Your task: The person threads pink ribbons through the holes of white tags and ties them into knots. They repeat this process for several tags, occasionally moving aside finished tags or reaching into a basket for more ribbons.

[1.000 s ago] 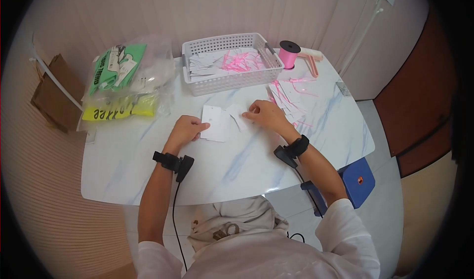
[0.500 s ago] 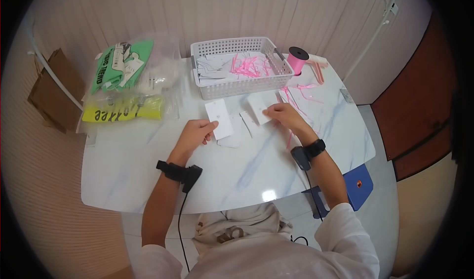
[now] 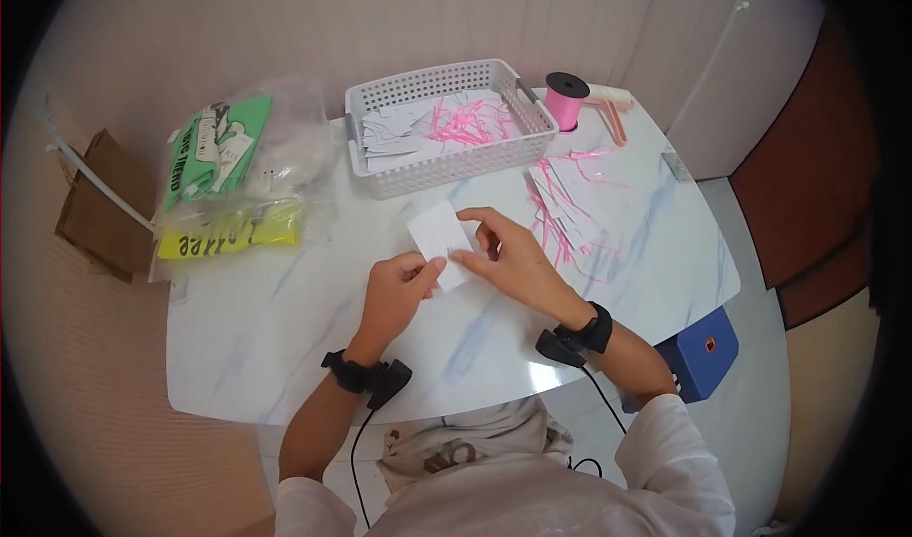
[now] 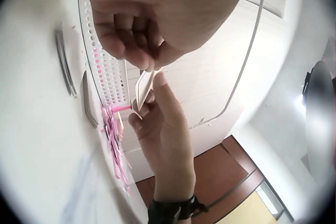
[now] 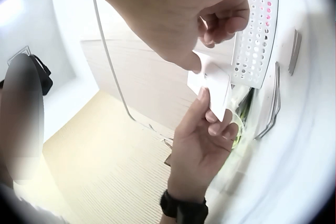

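My left hand grips a small bundle of white cards at its lower edge, thumb on top. My right hand pinches the same cards from the other side, its thumb on the face and its index finger at the upper corner. In the left wrist view the cards show edge-on, with a thin one bent away from the others. A small grey mark shows on the top card in the right wrist view. Below the hands, loose stacks of cards lie on the table.
A white perforated basket holds cards and pink ribbon pieces. Right of it stand a pink ribbon spool and a pink-handled tool. Cards with pink ribbons lie at the right. Bagged green and yellow garments sit at the left.
A second ago the left hand held cards low while the right hand was at loose ones on the table. Both hands then lifted cards separately, and have now come together over one bundle.
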Action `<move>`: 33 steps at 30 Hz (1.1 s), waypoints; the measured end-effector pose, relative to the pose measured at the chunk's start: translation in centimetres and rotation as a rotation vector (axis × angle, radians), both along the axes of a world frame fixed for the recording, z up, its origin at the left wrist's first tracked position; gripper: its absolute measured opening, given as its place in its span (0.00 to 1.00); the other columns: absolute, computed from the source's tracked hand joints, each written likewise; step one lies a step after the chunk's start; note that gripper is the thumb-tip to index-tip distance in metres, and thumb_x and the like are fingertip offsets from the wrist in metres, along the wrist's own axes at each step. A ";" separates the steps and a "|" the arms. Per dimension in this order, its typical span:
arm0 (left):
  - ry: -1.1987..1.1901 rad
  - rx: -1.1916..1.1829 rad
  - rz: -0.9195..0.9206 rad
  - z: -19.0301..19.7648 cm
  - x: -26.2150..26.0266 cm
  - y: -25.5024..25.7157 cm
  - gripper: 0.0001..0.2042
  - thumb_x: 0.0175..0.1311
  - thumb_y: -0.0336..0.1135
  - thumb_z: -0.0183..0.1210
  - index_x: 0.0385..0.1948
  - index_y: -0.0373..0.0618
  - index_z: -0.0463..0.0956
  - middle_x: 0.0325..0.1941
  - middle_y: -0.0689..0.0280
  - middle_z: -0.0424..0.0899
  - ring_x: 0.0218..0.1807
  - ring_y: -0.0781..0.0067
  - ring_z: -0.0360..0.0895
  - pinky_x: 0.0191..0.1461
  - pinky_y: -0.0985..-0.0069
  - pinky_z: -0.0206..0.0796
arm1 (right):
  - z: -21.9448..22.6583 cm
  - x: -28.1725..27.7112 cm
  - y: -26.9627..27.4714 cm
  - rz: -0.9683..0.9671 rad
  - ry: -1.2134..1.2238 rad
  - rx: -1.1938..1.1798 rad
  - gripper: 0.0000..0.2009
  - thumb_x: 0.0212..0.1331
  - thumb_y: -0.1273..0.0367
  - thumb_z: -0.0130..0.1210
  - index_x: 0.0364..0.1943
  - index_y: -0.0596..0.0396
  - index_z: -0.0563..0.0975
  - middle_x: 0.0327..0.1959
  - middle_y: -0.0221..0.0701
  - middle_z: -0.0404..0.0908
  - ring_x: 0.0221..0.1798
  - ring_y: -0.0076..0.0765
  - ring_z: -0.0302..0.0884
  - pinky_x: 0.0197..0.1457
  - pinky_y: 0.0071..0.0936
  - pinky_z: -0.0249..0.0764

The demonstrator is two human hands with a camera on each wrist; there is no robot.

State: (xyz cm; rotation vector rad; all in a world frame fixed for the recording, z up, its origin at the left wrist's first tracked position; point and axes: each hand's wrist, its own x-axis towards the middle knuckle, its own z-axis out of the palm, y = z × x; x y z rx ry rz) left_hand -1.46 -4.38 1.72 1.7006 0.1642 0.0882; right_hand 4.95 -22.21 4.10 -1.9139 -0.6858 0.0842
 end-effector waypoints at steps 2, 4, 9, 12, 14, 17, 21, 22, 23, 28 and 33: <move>-0.003 0.014 -0.069 -0.3 -0.5 -0.1 0.12 0.62 0.38 0.60 0.26 0.36 0.80 0.18 0.72 0.74 0.21 0.87 0.66 0.26 0.86 0.58 | -0.2 0.5 -0.4 -0.006 0.051 0.105 0.15 0.57 0.69 0.60 0.48 0.54 0.75 0.21 0.21 0.65 0.26 0.16 0.62 0.28 0.20 0.61; -0.007 0.030 -0.132 -0.2 -1.0 -0.4 0.12 0.63 0.37 0.59 0.27 0.36 0.80 0.18 0.73 0.74 0.21 0.87 0.66 0.25 0.86 0.58 | -1.1 1.0 -0.4 0.040 0.091 0.290 0.10 0.60 0.68 0.58 0.43 0.56 0.79 0.23 0.20 0.68 0.26 0.15 0.61 0.28 0.18 0.60; -0.024 0.032 -0.190 0.1 -1.5 -0.6 0.12 0.65 0.36 0.57 0.26 0.36 0.78 0.16 0.74 0.71 0.20 0.88 0.64 0.24 0.84 0.56 | -1.8 1.1 -0.6 0.059 0.267 0.250 0.09 0.62 0.67 0.56 0.39 0.59 0.80 0.25 0.22 0.74 0.26 0.14 0.62 0.30 0.17 0.61; 0.004 0.046 -0.189 0.2 -1.6 -0.5 0.12 0.66 0.36 0.56 0.25 0.36 0.76 0.16 0.73 0.70 0.20 0.87 0.63 0.24 0.84 0.55 | -1.8 0.9 -0.4 0.040 0.266 0.285 0.10 0.63 0.67 0.55 0.38 0.60 0.80 0.27 0.22 0.76 0.26 0.14 0.62 0.30 0.16 0.62; -0.005 0.054 -0.185 0.1 -1.4 -0.4 0.13 0.66 0.36 0.56 0.24 0.37 0.76 0.16 0.73 0.70 0.20 0.87 0.63 0.24 0.83 0.54 | -1.8 0.7 -0.4 0.032 0.279 0.317 0.10 0.63 0.67 0.55 0.38 0.60 0.80 0.27 0.23 0.76 0.27 0.14 0.63 0.31 0.16 0.62; -0.025 0.051 -0.182 -0.3 -1.6 -0.5 0.13 0.66 0.36 0.56 0.22 0.37 0.75 0.15 0.73 0.69 0.20 0.87 0.62 0.24 0.83 0.54 | -1.8 0.8 -0.5 0.027 0.211 0.277 0.10 0.63 0.67 0.54 0.39 0.60 0.80 0.28 0.23 0.76 0.27 0.15 0.63 0.31 0.16 0.62; -0.065 0.045 -0.169 -0.3 -1.6 -0.8 0.13 0.65 0.35 0.57 0.21 0.38 0.74 0.15 0.74 0.69 0.19 0.87 0.62 0.24 0.83 0.53 | -1.7 0.6 -0.7 0.074 0.243 0.240 0.10 0.67 0.68 0.50 0.39 0.61 0.78 0.31 0.23 0.76 0.34 0.15 0.68 0.38 0.17 0.66; -0.065 0.044 -0.167 -0.3 -1.6 -0.8 0.13 0.65 0.35 0.57 0.21 0.38 0.74 0.15 0.74 0.69 0.19 0.87 0.62 0.24 0.83 0.53 | -1.7 0.6 -0.6 0.079 0.239 0.253 0.10 0.67 0.68 0.50 0.39 0.61 0.78 0.31 0.23 0.76 0.33 0.15 0.68 0.38 0.17 0.66; -0.070 0.060 -0.159 -0.4 -1.6 -0.7 0.13 0.65 0.35 0.57 0.21 0.38 0.74 0.15 0.74 0.69 0.19 0.87 0.62 0.23 0.83 0.53 | -1.6 0.5 -0.6 0.081 0.241 0.251 0.10 0.67 0.68 0.50 0.39 0.61 0.78 0.31 0.23 0.76 0.33 0.15 0.68 0.38 0.17 0.66; -0.069 0.092 -0.144 -0.6 -1.5 -0.6 0.13 0.65 0.35 0.57 0.21 0.38 0.74 0.14 0.73 0.69 0.19 0.87 0.62 0.23 0.83 0.53 | -1.1 0.3 -0.6 0.073 0.229 0.248 0.10 0.67 0.68 0.50 0.39 0.61 0.79 0.30 0.23 0.75 0.31 0.16 0.67 0.36 0.18 0.66; -0.052 0.079 -0.149 -0.6 -1.5 -0.6 0.13 0.64 0.35 0.58 0.20 0.38 0.74 0.14 0.73 0.69 0.19 0.87 0.61 0.24 0.83 0.53 | -1.2 0.4 -0.6 0.070 0.242 0.271 0.10 0.65 0.68 0.52 0.40 0.62 0.79 0.31 0.25 0.77 0.29 0.16 0.66 0.34 0.18 0.66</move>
